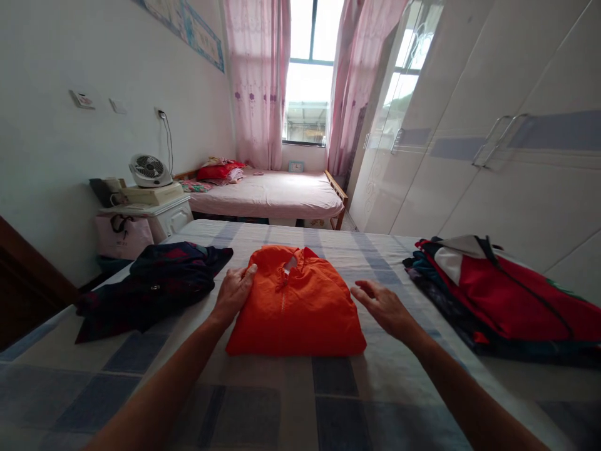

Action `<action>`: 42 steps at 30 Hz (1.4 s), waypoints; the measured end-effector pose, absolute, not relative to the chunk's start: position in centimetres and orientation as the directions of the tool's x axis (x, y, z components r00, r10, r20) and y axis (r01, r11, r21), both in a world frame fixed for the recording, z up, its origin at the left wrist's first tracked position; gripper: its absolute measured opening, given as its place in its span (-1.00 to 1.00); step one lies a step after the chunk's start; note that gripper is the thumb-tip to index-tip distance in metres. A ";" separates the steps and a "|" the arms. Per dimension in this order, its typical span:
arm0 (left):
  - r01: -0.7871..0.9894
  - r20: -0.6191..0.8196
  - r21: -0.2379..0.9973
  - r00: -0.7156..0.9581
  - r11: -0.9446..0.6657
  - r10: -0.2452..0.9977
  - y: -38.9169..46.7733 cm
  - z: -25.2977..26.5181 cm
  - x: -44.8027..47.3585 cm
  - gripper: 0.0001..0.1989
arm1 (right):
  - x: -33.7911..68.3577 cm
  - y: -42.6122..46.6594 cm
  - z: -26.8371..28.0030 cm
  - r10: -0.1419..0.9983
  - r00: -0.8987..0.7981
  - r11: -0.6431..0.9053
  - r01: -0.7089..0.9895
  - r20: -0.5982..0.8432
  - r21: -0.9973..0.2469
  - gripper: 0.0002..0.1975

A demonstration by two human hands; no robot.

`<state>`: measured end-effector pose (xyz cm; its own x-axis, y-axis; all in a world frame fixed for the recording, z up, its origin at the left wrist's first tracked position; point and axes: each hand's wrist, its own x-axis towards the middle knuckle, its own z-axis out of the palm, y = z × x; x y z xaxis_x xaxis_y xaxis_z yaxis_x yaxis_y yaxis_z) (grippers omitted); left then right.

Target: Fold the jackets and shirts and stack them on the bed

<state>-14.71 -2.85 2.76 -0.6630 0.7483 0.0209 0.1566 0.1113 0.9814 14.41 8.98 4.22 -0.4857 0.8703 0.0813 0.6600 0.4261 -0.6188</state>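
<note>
An orange zip-neck jacket lies folded into a compact bundle on the bed, its collar at the far side and a short zip down the middle. My left hand rests against the jacket's left edge, fingers stretched out and thumb touching the fabric. Just off the right edge is my right hand, open with fingers apart and holding nothing. A dark plaid garment lies loosely crumpled to the left. On the right sits a stack of folded clothes with a red and white jacket on top.
A checked bedsheet covers the bed. Beyond stands a second bed with pink bedding, below the curtained window. A small fan sits on a white cabinet at left. White wardrobes line the right wall.
</note>
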 end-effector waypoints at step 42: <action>0.964 0.311 0.190 -0.240 0.188 0.919 0.5 -0.7 -11.1 -0.49 | 3.4 9.9 -1.0 0.621 -0.752 0.782 0.575 0.220 -0.241 -0.43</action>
<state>-11.12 0.54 -0.72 -0.2403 0.9195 0.3112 0.9637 0.1876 0.1898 3.43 9.94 -1.03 -0.7523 0.6211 0.2196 0.5751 0.7818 -0.2411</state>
